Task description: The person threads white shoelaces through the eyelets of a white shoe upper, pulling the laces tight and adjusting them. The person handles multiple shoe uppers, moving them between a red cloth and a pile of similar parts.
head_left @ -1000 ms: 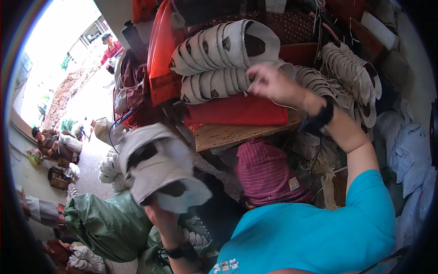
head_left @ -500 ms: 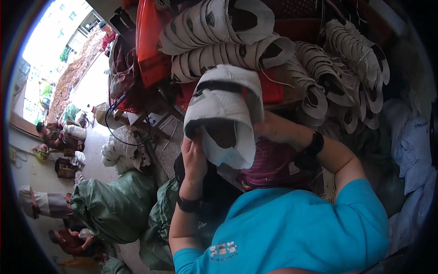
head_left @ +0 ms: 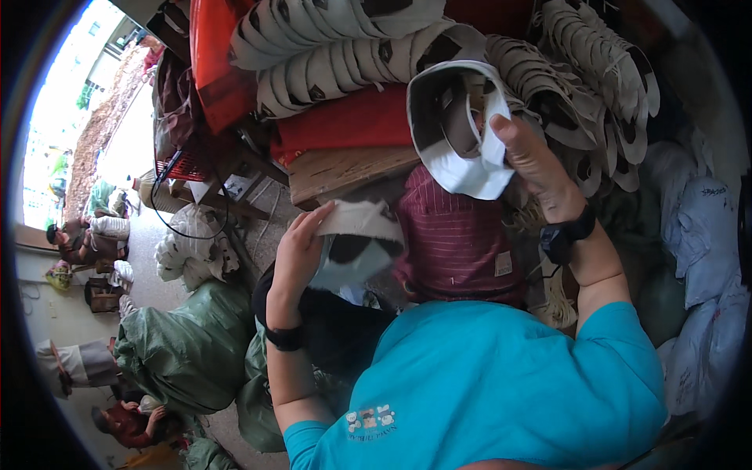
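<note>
White canvas shoe uppers are in both my hands, held apart. My left hand is closed on the edge of one shoe upper, held low in front of my lap and slightly blurred. Up and to the right, my right hand grips a second shoe upper, its thumb on the near side. The fingers behind that piece are hidden. Its dark, hollow inside faces me. Behind it, nested rows of similar uppers lie on a red cloth.
A wooden bench edge runs under the red cloth. Below it stands a striped maroon cushion or bag. Green sacks fill the left, pale sacks the right. More uppers hang in stacks at far right. Other people sit at far left.
The two shoe uppers, together before, are now apart. My left hand has moved down and left with one; my right hand has moved up and right with the other. The view has shifted slightly.
</note>
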Motion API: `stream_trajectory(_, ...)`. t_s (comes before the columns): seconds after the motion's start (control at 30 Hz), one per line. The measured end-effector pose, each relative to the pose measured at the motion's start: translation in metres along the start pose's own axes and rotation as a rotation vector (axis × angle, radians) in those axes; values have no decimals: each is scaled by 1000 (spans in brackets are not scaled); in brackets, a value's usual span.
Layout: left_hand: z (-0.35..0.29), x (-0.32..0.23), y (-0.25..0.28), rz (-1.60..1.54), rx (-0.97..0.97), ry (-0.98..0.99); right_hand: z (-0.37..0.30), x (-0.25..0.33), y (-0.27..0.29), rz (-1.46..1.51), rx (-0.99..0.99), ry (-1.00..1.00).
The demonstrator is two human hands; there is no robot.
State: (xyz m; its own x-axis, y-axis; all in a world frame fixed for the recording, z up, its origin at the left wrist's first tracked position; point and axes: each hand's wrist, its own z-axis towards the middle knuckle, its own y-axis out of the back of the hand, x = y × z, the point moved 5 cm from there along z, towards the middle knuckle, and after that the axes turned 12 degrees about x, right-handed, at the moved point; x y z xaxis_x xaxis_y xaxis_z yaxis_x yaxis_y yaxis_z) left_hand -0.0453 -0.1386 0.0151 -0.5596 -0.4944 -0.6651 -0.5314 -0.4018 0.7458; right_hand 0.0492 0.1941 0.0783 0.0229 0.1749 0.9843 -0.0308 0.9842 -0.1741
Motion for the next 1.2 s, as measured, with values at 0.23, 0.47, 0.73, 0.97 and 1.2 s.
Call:
stream_trajectory(0.23, 9, 8, -41, 306, -132, 197, -16, 18, 18, -387, -57, 79)
stream_trajectory(0.47, 2, 8, -19, 330, -421, 24, -13, 41, 37, 45, -248, 226)
stream_trajectory(0.73, -30, 76, -28, -1380, -408, 22, -11, 44, 51, -479, -299, 180)
stream_trajectory(0.97, -49, 78, -83, -500, -40, 632, -24, 32, 34, -1413, -413, 97)
stream_trajectory(1.2, -48, 55, -107, 112, 250, 638, -12, -18, -16, -1464, -195, -38)
